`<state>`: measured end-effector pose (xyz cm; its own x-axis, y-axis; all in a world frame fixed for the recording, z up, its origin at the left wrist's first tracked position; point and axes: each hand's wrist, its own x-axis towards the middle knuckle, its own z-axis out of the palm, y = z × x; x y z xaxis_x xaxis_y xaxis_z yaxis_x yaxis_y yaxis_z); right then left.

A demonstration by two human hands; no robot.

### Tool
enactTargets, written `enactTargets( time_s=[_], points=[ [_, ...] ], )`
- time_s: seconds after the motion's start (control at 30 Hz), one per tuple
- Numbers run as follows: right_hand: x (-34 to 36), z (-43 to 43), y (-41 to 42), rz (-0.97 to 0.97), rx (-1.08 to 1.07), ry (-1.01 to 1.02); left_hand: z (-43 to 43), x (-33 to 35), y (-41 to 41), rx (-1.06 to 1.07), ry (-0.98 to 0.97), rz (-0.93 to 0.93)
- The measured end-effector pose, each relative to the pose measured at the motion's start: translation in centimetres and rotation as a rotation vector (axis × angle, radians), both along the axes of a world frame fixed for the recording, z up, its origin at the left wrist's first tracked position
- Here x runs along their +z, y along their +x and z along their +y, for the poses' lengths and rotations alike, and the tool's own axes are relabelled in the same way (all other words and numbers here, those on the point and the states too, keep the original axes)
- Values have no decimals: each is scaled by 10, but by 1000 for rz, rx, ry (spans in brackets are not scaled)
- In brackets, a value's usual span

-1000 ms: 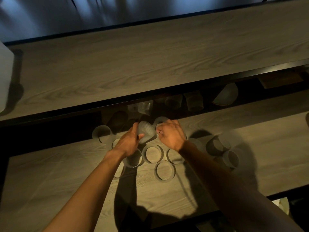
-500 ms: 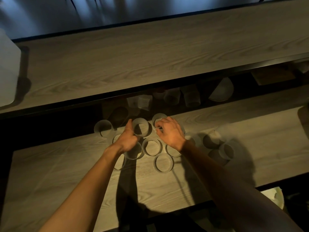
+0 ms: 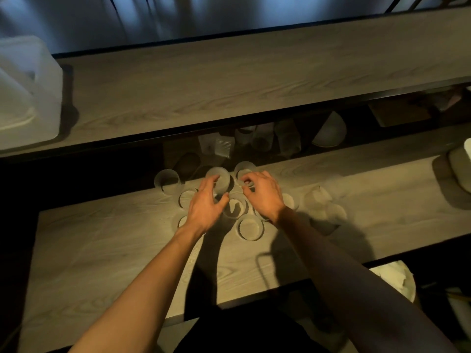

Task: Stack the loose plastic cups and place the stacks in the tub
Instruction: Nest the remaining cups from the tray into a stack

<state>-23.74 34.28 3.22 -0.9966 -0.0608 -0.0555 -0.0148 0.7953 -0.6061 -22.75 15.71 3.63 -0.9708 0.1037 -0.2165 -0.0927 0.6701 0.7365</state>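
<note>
We look down on two wooden boards. The upper surface [image 3: 229, 80] runs across the far side and the lower surface [image 3: 102, 250] lies nearer, with a dark gap between them. The tub [image 3: 28, 93], pale and translucent, stands at the left end of the upper surface, well apart from everything else. In the gap we make out a pale bowl [image 3: 331, 131] and some dim containers that are too dark to name.

Both bare forearms reach out over the lower surface. The left hand [image 3: 204, 207] hovers with its fingers spread and relaxed, holding nothing. Its fingertips are near the far cup [image 3: 220, 177]. The right hand [image 3: 265, 194] has its fingers curled down over the rim of the next cup [image 3: 244, 169]. We cannot tell whether it grips that cup.

The cups [image 3: 249, 228] stand loose and mouth up in a cluster at the far edge of the lower surface, under and around the hands. One, the left cup [image 3: 167, 180], stands off to the side, and two blurred ones [image 3: 318, 197] sit to the right.
</note>
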Motion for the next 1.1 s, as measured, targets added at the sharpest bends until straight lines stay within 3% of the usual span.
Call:
enactTargets(
  time_s=[0.37, 0.53, 0.8, 0.93, 1.1],
  points=[
    [10, 16, 48, -34, -313, -147, 20, 9, 30, -238, 124, -108],
    [7, 48, 60, 122, -409, -93, 64, 10, 30, -314, 96, -129],
    [-8, 149, 53, 204, -509, 61, 167, -10, 37, -400, -11, -132],
    [-18, 197, 39, 117, -481, 114, 222, -21, 41, -372, -75, -140],
    [-30, 236, 15, -124, -409, 206, 278, -38, 34, -289, -169, -170]
  ],
)
